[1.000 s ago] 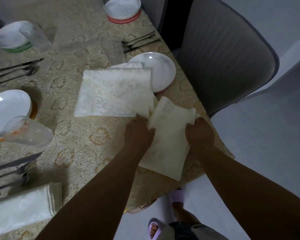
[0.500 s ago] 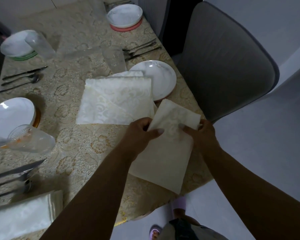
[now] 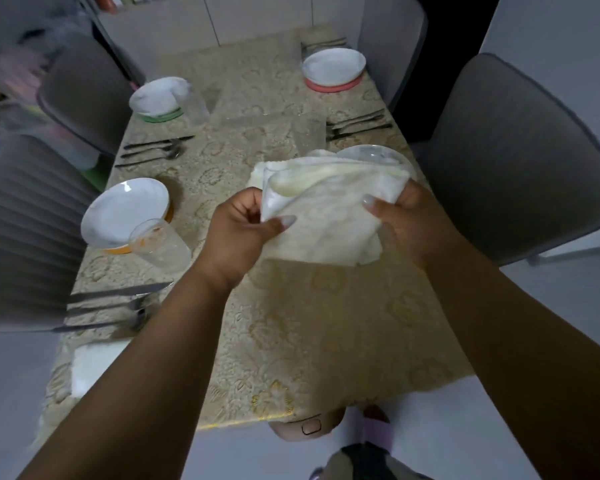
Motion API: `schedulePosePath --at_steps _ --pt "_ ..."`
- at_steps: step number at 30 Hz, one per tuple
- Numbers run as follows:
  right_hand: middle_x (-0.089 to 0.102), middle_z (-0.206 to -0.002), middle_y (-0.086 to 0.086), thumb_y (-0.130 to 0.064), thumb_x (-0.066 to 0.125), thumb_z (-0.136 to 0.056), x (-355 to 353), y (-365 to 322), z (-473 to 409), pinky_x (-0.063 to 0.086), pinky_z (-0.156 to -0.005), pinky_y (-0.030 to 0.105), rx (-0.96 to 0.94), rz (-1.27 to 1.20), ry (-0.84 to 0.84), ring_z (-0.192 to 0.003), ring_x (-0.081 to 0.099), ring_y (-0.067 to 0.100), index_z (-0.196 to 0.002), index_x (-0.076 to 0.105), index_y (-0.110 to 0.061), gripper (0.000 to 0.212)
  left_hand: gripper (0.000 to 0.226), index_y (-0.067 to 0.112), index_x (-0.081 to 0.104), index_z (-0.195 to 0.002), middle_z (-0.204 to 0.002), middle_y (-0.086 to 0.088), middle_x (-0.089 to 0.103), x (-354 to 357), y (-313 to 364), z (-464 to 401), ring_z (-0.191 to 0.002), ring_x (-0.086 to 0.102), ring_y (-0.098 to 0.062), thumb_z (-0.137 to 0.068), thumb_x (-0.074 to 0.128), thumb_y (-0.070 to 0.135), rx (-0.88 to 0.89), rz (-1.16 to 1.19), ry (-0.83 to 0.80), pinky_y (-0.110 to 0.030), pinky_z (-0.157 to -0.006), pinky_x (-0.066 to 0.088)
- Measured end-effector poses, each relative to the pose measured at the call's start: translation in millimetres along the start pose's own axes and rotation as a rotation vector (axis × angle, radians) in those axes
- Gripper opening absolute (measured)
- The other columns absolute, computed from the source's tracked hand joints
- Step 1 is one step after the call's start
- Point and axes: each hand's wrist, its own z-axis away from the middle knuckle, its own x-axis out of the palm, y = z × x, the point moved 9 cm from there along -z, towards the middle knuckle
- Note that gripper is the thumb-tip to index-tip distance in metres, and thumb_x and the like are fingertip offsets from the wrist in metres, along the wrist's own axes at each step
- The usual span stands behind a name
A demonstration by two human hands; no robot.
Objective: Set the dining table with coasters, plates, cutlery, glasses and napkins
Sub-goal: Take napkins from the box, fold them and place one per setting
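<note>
Fingers of both the left hand and right hand pinch the napkin; she should align its edges before creasing

napkin held above table between left hand and right hand | plate left, glass just before it | chair right of table

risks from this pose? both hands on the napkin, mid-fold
1. The napkin is held in the air by the left hand and the right hand at its sides only; a loose grip could let the fold fall open.
2. A glass stands just behind the napkin, beside the plate; lowering the cloth carelessly might knock it over.
</note>
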Motion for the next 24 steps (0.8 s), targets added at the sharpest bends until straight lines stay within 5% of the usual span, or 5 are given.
schedulePosePath --at_steps 4,9,14,20,24 --pt "0.065 -0.095 -0.012 -0.012 0.065 -0.088 24 -15 8 0.044 -0.073 0.002 -0.118 0.275 -0.077 -0.083 0.059 -0.017 -0.11 0.062 -0.014 0.022 0.021 0.013 0.063 -0.076 -0.072 0.014 0.067 -23 -8 24 -0.069 0.058 -0.002 -0.07 0.079 0.002 0.084 -0.16 0.026 -0.022 -0.065 0.051" --pt "0.062 -0.076 -0.013 -0.009 0.072 -0.081 47 59 52 0.042 -0.061 0.005 0.036 0.53 -0.312 -0.067 0.057 -0.015 -0.08 0.062 -0.028 0.021 0.03 0.029 0.065 -0.071 -0.084 0.012 0.067 -12 -92 84 -0.08 0.062 0.0 -0.067 0.078 0.003 -0.039 -0.391 -0.072 -0.011 -0.073 0.047" --pt "0.07 -0.093 -0.01 -0.019 0.082 -0.071 49 125 101 0.045 -0.071 0.004 0.352 0.645 -0.654 -0.087 0.063 -0.002 -0.093 0.064 -0.028 0.029 0.032 0.024 0.062 -0.082 -0.098 0.002 0.066 7 -154 135 -0.094 0.06 -0.016 -0.08 0.058 -0.008 -0.184 -0.588 -0.186 -0.032 -0.087 0.051" --pt "0.071 -0.102 0.007 -0.045 0.053 -0.092 79 113 77 0.046 -0.084 0.027 0.357 0.235 -0.37 -0.093 0.066 0.017 -0.105 0.067 -0.007 0.043 0.03 0.013 0.067 -0.114 -0.122 -0.005 0.062 14 -154 151 -0.114 0.057 -0.024 -0.085 0.064 0.003 -0.124 -0.66 -0.245 -0.028 -0.096 0.047" --pt "0.069 -0.111 0.013 -0.057 0.032 -0.093 109 160 88 0.049 -0.093 0.034 0.628 0.112 -0.451 -0.104 0.065 0.023 -0.109 0.064 -0.006 0.062 0.033 0.013 0.075 -0.096 -0.112 -0.006 0.071 11 -152 164 -0.112 0.061 -0.016 -0.064 0.077 0.004 0.172 -0.781 -0.247 -0.05 -0.098 0.047"
